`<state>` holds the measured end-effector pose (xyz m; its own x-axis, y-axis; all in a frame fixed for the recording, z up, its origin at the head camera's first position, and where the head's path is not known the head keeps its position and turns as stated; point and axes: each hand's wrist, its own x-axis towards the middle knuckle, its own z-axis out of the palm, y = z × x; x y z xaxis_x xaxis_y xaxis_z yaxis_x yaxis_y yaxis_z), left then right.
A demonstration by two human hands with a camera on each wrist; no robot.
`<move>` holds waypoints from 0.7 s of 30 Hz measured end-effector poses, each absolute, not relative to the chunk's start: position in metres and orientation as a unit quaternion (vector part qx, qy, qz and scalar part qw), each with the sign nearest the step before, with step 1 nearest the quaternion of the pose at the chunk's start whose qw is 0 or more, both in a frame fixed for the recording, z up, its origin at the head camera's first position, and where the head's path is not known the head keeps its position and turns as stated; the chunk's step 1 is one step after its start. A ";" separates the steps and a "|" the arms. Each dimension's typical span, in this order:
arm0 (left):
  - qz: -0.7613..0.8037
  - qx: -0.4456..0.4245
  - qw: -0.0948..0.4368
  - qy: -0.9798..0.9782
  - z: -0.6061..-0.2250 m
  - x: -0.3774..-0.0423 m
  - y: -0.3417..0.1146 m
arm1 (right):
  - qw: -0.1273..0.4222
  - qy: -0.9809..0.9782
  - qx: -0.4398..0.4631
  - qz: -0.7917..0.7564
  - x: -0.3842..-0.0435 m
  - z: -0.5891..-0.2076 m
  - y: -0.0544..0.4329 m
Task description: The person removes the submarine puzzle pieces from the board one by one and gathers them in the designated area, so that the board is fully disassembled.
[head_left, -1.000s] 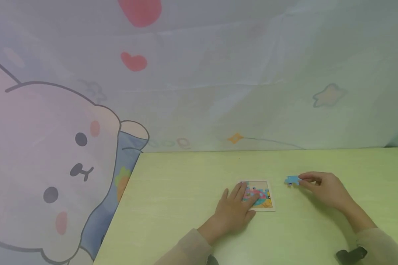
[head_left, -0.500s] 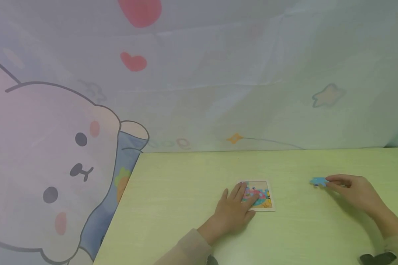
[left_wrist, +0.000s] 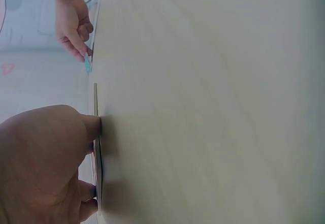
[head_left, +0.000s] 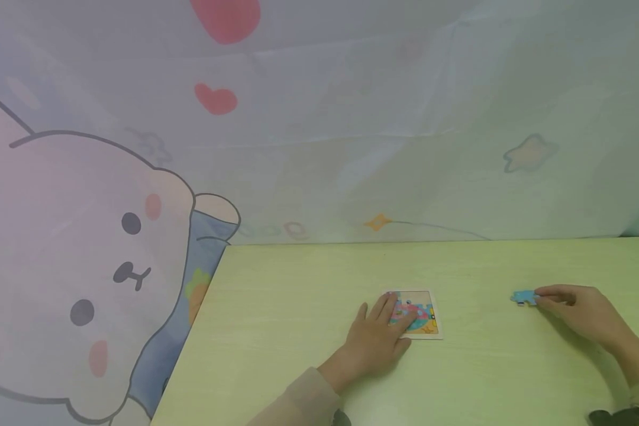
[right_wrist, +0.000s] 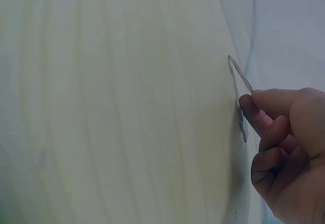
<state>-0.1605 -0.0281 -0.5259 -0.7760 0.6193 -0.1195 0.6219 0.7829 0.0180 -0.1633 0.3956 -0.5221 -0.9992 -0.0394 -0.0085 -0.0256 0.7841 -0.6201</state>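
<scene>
Moving away from the puzzle board (head_left: 428,337), the right hand (head_left: 583,310) pinches a blue piece (head_left: 523,297) between its thumb and finger. Compared with a second ago, the hand and the piece are much farther to the right. Compared with half a second ago, they are just a little more to the right and a little closer to the person. So the piece is now well apart from the board, out on the right side of the green table (head_left: 458,373), and it fills no gap. The left hand (head_left: 375,340) looks the same as it does in both older pictures: it lies on the left part of the board, with its fingers spread out and pinching nothing. The two hands are well apart. The board lies flat on the table. Its low part has colorful pieces (head_left: 419,325) in it, and near its top there is a bare pale gap (head_left: 422,296), so it is only partly filled. The right wrist view shows the blue piece only from its thin edge, so I can't tell if it is one bit or two hooked together.
</scene>
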 end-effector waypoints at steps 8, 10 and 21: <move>-0.011 0.333 0.063 0.941 -0.524 -0.159 -0.029 | -0.012 0.955 -0.013 -0.297 -0.163 -0.517 0.402; -0.011 0.333 0.063 0.941 -0.524 -0.159 -0.028 | -0.018 0.956 -0.010 -0.294 -0.163 -0.515 0.402; -0.016 0.328 0.068 0.942 -0.523 -0.160 -0.028 | -0.019 0.948 -0.020 -0.317 -0.163 -0.512 0.393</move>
